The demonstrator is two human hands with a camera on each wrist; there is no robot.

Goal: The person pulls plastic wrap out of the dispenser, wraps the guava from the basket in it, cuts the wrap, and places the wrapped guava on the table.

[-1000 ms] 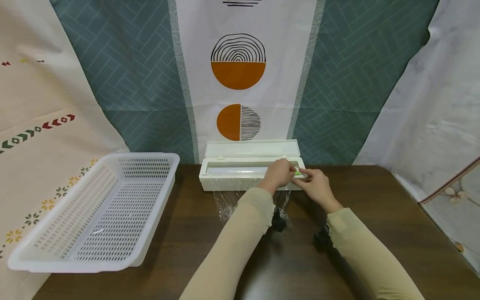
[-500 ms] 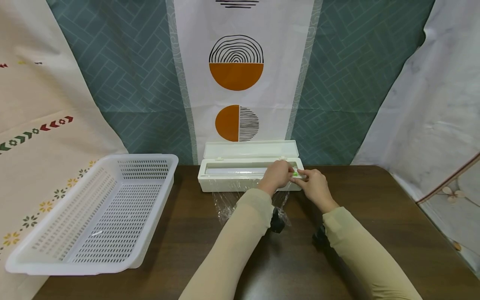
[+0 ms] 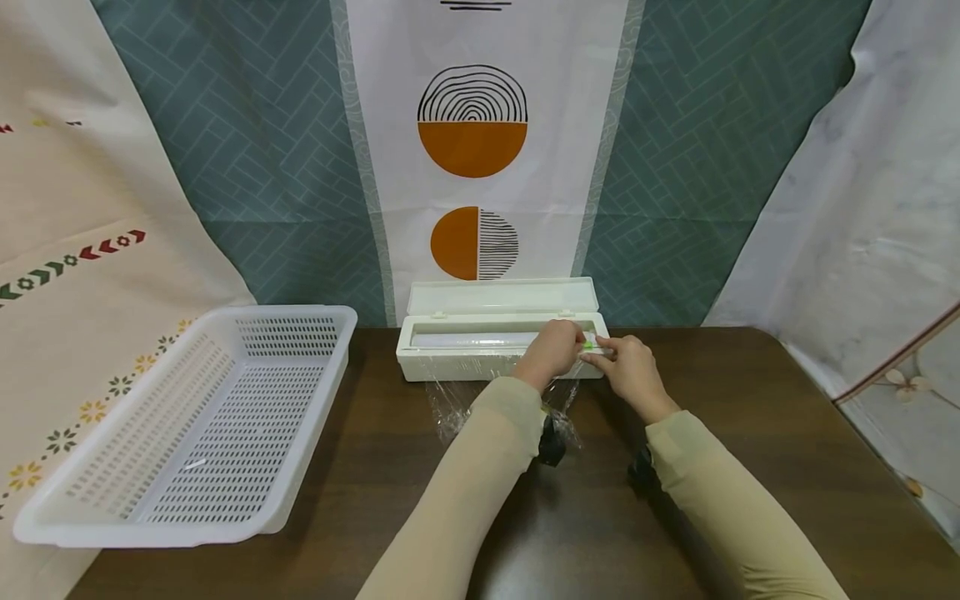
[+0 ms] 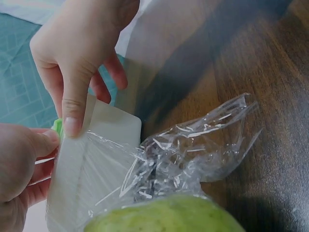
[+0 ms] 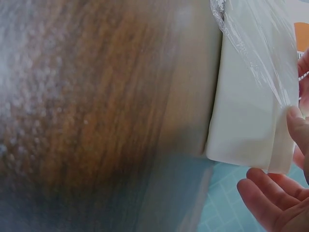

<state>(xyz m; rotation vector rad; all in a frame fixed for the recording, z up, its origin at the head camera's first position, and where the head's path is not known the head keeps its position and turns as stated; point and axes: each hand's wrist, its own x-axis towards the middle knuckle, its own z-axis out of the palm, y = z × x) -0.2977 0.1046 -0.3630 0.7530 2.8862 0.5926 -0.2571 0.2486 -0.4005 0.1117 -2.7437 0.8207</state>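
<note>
A long white plastic wrap dispenser [image 3: 414,368] stands at the back of the table with its lid [image 3: 502,296] raised and a roll of wrap [image 3: 468,341] inside. Clear plastic wrap [image 4: 207,140] runs over the front and hangs crumpled onto the table. My left hand [image 3: 551,354] reaches the front rim near the right end, its thumb and fingers pinching a small green slide cutter [image 4: 57,126]. Close beside it, my right hand [image 3: 633,375] pinches the end of the cutter rail [image 5: 280,152], thumb in front. The left hand partly covers the roll.
On the left is a large white perforated basket [image 3: 307,454] with a small white strip [image 3: 196,464] in it. Patterned cloths [image 3: 292,167] hang behind and beside the brown table [image 3: 750,400].
</note>
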